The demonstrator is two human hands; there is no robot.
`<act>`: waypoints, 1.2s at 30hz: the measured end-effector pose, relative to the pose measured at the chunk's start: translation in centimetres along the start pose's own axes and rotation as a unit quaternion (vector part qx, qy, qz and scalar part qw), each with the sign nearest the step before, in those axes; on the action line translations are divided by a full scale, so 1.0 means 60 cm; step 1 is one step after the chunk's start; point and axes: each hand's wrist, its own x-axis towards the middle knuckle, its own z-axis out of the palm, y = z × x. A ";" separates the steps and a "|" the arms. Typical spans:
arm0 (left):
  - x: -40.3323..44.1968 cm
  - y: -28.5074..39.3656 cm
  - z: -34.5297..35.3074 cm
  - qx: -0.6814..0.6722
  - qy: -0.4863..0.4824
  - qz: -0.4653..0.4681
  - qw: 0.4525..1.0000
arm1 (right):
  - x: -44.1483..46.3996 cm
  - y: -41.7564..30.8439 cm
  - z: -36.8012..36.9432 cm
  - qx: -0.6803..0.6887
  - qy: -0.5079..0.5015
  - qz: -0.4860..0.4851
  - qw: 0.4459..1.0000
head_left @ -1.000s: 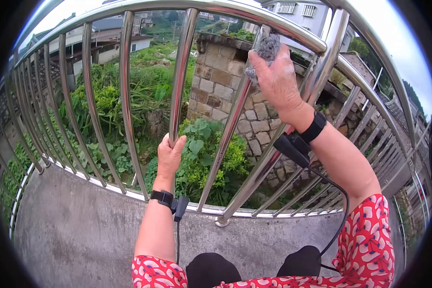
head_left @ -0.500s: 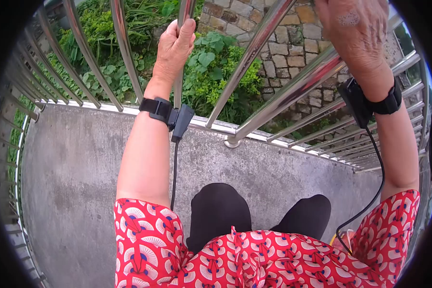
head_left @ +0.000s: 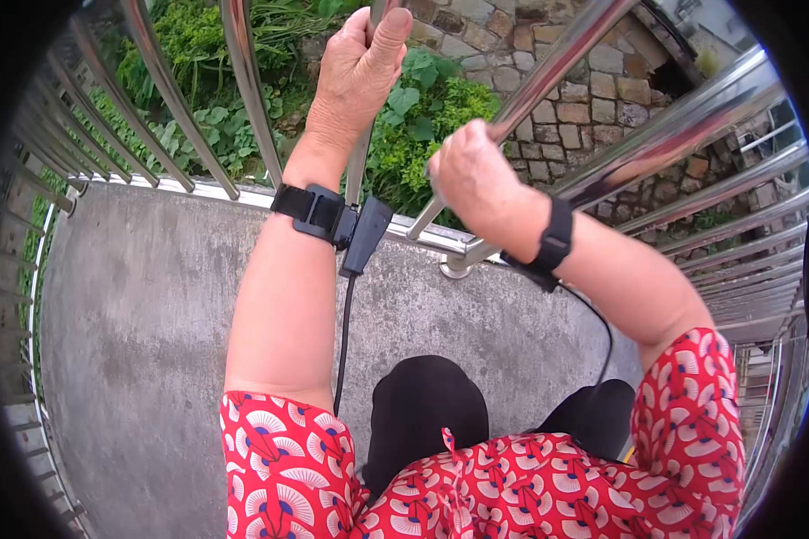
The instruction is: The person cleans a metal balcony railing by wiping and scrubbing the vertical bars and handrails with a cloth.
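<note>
My left hand (head_left: 358, 76) is closed around a shiny metal railing bar (head_left: 360, 162), thumb pointing up. Lower and to the right, my right hand (head_left: 483, 184) is wrapped around the neighbouring slanted bar (head_left: 561, 67). It is slightly blurred, and its palm side is hidden, so I cannot tell whether anything lies between it and the metal. Both wrists wear black straps; the left strap (head_left: 310, 211) carries a small black device (head_left: 366, 238) with a cable.
A thick post (head_left: 674, 121) stands right of my right hand, with more rails beyond it. The bars rise from a bottom rail (head_left: 436, 235) along the concrete floor (head_left: 153, 314). Outside are green plants (head_left: 234, 135) and a stone-paved slope (head_left: 575, 117). My dark-clad knees (head_left: 427, 400) are below.
My right hand has come down and left from the upper right, by the thick post, to the slanted bar. The left hand keeps its hold while the view shifts slightly.
</note>
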 end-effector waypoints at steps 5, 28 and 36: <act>0.011 -0.021 -0.002 0.013 0.013 0.011 1.000 | 0.072 -0.258 0.141 0.041 -0.041 -0.081 0.995; -0.006 -0.022 -0.007 0.023 0.060 -0.044 0.997 | -0.133 0.359 -0.169 -0.117 0.215 0.037 0.969; -0.006 -0.019 -0.006 -0.019 0.054 -0.054 0.997 | -0.230 0.525 -0.218 -0.233 0.377 0.053 0.895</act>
